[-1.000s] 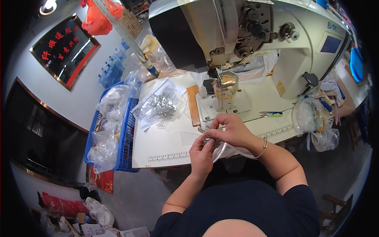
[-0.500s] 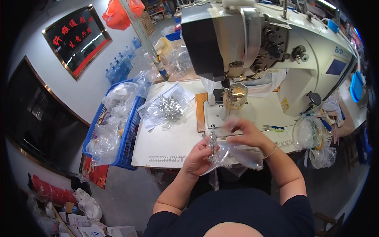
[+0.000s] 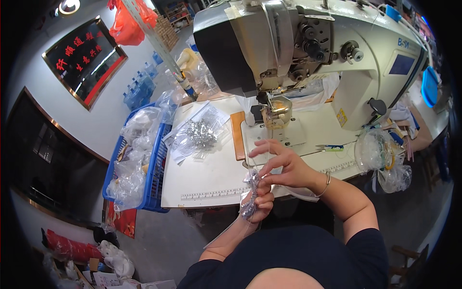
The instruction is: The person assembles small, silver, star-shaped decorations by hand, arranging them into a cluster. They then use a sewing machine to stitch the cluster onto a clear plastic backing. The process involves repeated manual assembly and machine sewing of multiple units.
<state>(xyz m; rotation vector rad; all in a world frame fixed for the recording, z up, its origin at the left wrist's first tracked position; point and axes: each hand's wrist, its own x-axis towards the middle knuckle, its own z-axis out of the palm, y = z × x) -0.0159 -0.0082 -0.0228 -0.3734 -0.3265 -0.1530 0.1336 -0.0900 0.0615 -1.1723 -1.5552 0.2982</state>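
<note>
sewing machine (image 3: 308,58), blue crate (image 3: 156,168), small scissors (image 3: 329,148)

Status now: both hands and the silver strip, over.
Left hand grips silver strip. Right hand pinches its top end. Both at table edge, nothing blocking.

In the middle of the frame, the white table (image 3: 211,178) lies bare between the open plastic bag of silver pieces (image 3: 198,135) and the two hands at its near edge. The upper right is blocked by the sewing machine (image 3: 308,53); a wooden strip (image 3: 237,135) and small scissors (image 3: 329,148) lie near its needle. The blue basket (image 3: 156,166) of bags crowds the left edge.
</note>
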